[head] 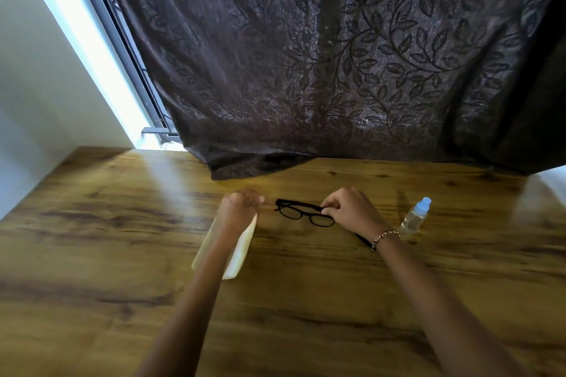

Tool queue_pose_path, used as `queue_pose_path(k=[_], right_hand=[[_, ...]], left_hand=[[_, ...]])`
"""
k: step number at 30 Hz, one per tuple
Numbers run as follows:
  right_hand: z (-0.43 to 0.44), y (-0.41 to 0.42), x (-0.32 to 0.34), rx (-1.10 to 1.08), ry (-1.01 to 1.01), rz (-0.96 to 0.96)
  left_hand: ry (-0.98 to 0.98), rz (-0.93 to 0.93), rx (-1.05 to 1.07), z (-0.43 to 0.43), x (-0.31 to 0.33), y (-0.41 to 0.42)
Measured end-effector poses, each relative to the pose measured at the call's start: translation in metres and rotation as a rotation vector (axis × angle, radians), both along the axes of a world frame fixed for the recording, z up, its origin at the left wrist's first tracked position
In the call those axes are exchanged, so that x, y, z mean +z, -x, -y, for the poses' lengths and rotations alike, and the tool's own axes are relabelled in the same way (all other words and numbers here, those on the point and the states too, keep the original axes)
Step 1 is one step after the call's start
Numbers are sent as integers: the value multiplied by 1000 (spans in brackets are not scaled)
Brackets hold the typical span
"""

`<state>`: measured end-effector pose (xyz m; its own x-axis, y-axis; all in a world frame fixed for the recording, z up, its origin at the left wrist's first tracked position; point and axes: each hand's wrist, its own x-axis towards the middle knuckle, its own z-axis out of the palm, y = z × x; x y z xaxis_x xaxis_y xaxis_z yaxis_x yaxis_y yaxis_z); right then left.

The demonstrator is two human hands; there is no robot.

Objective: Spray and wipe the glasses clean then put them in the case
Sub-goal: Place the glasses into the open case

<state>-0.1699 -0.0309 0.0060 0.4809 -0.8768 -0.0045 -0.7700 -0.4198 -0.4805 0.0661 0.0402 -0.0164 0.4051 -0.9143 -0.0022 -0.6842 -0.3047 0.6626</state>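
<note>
While pinched at one end: glasses (pixel 301 213), black plastic frame, thin rims, two rounded-oblong lenses, lying on the table between the two hands, far arm folded along the top of the frame.
Right hand (pixel 352 208): fingers curled, thumb and fingertips closed on the right end of the glasses at the hinge; beaded bracelet (pixel 386 236) round the wrist, small round beads, some pale and some dark.
Loose arm of the glasses: thin black bar, poking out from under the right wrist, near the bracelet.
Left hand (pixel 240 203): closed in a loose fist just left of the glasses, not touching them; cannot tell whether anything is held inside.
Case (pixel 245 249): pale cream, long and flat with rounded corners, smooth and slightly glossy, lying on the table under the left wrist and forearm, partly hidden; open or shut, cannot tell.
Bottle (pixel 416 215): small, clear plastic, round body, clear liquid inside, pale blue rounded cap, leaning toward the right, on the table to the right of the right hand, apart from it.
Table (pixel 122 285): wood-grain top, warm brown with dark knots and streaks, smooth, faint sheen from the window light.
Curtain (pixel 337 55): dark, woven, raised pattern of leaves and vines, hanging in folds, hem bunched on the far edge of the table.
</note>
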Motion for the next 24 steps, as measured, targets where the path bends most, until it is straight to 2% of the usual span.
queue_pose_path(k=[2, 4, 6, 8, 11, 16, 21, 24], right_hand=[[0, -1, -1, -19, -3, 14], [0, -3, -3, -36, 5, 38], [0, -6, -4, -53, 28, 58], [0, -9, -4, -55, 43, 69], [0, -14, -3, -33, 37, 69], [0, -15, 0, -34, 6, 72], [4, -7, 8, 42, -39, 36], [7, -2, 14, 108, -91, -16]], left_hand=[[-89, 170, 62, -9, -4, -18], [-232, 234, 93, -21, -10, -34], [-363, 217, 136, -31, -18, -48], [-417, 112, 187, -37, -25, -60], [-348, -22, 220, -44, -33, -65], [-266, 105, 205, -47, -31, -61], [-44, 170, -63, -30, -15, -38], [-33, 175, -185, -13, -8, -20]])
